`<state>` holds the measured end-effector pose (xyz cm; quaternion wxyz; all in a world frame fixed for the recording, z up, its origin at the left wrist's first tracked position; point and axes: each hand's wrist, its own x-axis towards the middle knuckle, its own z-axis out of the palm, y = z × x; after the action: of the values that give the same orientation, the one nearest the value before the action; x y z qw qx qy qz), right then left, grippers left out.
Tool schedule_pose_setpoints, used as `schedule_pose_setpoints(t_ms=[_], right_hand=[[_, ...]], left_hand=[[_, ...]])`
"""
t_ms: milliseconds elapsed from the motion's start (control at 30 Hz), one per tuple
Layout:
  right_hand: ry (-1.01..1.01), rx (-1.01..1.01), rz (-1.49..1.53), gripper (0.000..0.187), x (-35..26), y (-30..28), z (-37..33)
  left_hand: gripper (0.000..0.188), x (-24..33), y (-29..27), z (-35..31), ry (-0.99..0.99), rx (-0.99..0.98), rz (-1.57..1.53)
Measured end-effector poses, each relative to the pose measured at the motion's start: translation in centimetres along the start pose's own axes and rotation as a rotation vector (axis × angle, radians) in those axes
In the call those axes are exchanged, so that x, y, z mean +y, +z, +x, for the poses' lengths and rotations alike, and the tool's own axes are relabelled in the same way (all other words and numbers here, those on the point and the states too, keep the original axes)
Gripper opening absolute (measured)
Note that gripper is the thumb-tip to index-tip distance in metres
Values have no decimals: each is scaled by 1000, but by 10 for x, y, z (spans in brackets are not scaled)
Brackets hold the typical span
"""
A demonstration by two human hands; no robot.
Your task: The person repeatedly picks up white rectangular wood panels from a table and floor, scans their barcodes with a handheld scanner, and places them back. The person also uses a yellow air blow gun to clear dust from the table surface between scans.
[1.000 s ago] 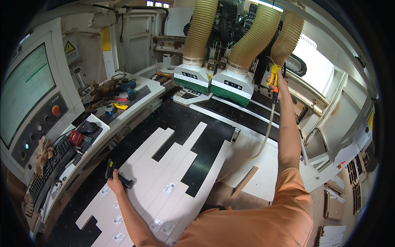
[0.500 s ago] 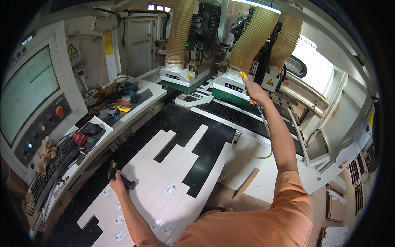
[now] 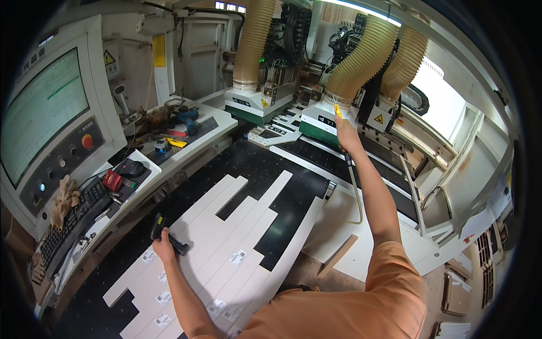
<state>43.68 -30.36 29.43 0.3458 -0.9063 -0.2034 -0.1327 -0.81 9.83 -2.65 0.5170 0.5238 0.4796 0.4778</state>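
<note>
My right hand [image 3: 348, 137] is stretched out ahead, wrapped round a yellow air blow gun [image 3: 338, 110]. Its thin metal nozzle points up and forward, in front of the nearer machine head. A hose [image 3: 361, 200] hangs from the gun in a loop below my wrist. On the left, my left hand [image 3: 162, 248] grips a black handheld barcode scanner [image 3: 158, 227], low over the edge of several white boards [image 3: 212, 231]. These lie side by side with staggered ends on the black machine bed [image 3: 276, 237]. Some boards carry white labels [image 3: 237, 257] with printed codes.
Two machine heads with ribbed hoses [image 3: 253, 51] stand at the back. At left are a control panel with a screen [image 3: 45, 107], a keyboard [image 3: 76, 220], a glove [image 3: 65, 201] and a bench with tools [image 3: 186, 121]. A wooden strip [image 3: 337, 255] leans at right.
My right hand has drawn slightly lower and to the left with the blow gun, whose nozzle now shows more plainly. My left hand keeps the scanner in nearly the same place. The whole view has shifted a little.
</note>
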Motion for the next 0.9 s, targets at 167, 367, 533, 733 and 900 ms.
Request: schedule_pose_setpoints(t_ms=[167, 367, 533, 733, 900], right_hand=[[-95, 132, -124, 70, 4, 8, -2], [-15, 101, -36, 67, -4, 3, -16], [112, -35, 114, 62, -3, 9, -49], [66, -115, 153, 64, 11, 34, -116], [-13, -18, 106, 66, 5, 25, -126]], left_hand=[[46, -1, -2, 1, -19, -20, -11], [46, 0, -1, 0, -5, -20, -27], [47, -1, -2, 0, -32, -5, 0], [48, -2, -3, 1, -15, 3, 70], [48, 0, -1, 0, -15, 13, 20]])
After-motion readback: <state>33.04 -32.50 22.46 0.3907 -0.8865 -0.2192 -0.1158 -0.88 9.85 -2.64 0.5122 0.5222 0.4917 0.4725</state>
